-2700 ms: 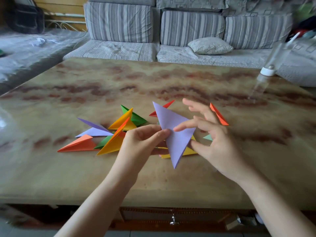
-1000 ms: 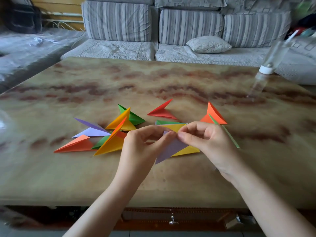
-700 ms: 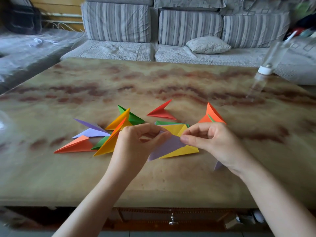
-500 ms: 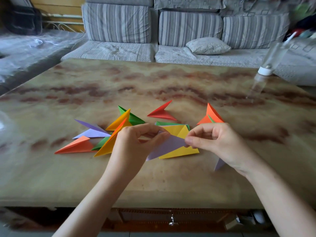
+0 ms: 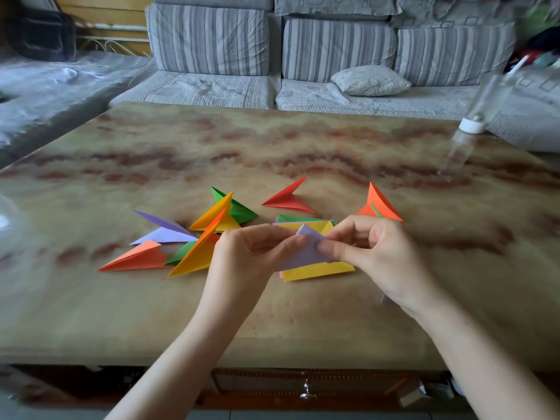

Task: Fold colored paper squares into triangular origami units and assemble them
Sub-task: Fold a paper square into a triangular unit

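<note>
A lilac paper piece (image 5: 306, 251) is held just above the table between both hands. My left hand (image 5: 245, 262) pinches its left part with thumb and fingers. My right hand (image 5: 375, 256) pinches its right edge, thumb on top. Under it lies a stack of paper squares (image 5: 318, 269), yellow on top. Several folded triangular units lie to the left: an orange unit (image 5: 136, 259), a lilac unit (image 5: 165, 231), a yellow unit (image 5: 197, 256), a green unit (image 5: 239, 210). A red unit (image 5: 288, 200) and an orange unit (image 5: 378, 203) lie further back.
The marbled table (image 5: 272, 147) stretches wide behind the papers. A clear plastic bottle with a white cap (image 5: 472, 125) lies at the far right edge. A striped sofa with a cushion (image 5: 369, 80) stands behind the table. The table's front edge (image 5: 272, 359) is near my arms.
The lilac triangle, earlier held upright and flat, has been lowered and folded smaller between both hands. My fingers have moved closer together on it.
</note>
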`<state>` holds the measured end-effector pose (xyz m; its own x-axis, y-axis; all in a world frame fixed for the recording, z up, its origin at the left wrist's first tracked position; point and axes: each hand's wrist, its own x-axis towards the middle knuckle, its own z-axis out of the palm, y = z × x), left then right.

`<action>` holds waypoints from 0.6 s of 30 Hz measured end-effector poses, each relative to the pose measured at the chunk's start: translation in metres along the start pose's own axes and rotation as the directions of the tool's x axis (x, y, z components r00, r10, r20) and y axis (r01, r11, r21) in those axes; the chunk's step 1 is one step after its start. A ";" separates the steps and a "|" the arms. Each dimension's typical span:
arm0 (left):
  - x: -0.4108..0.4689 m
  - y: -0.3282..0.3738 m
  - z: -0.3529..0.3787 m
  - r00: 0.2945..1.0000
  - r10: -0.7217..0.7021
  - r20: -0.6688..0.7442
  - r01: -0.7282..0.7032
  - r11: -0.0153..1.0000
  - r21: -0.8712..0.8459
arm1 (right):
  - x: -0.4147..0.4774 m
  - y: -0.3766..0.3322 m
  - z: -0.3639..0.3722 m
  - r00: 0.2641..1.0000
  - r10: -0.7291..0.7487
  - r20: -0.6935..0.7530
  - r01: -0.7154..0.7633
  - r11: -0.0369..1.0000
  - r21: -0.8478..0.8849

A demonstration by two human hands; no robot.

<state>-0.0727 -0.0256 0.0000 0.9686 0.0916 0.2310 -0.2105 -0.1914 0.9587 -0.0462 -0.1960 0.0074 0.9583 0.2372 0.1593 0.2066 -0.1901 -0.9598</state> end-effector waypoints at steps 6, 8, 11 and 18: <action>-0.003 0.000 0.000 1.000 -0.001 0.022 0.000 0.997 0.075 | -0.001 -0.001 0.002 0.999 -0.043 0.001 0.043 0.998 0.050; -0.005 0.000 0.003 0.999 0.005 0.038 -0.009 0.996 0.084 | -0.002 -0.003 0.005 0.998 -0.061 -0.007 0.061 0.997 0.053; -0.004 -0.002 0.005 0.999 0.025 0.024 -0.027 0.994 0.110 | -0.002 -0.002 0.009 0.996 -0.068 -0.053 0.071 0.997 0.043; 0.000 0.000 0.001 0.999 -0.017 0.045 0.009 0.986 0.169 | 0.001 0.001 0.002 0.980 -0.014 -0.196 0.020 0.999 0.031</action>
<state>-0.0730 -0.0270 0.0001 0.9770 0.0510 0.2071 -0.1764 -0.3526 0.9190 -0.0454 -0.1939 0.0063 0.9755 0.0481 0.2149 0.2198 -0.1561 -0.9630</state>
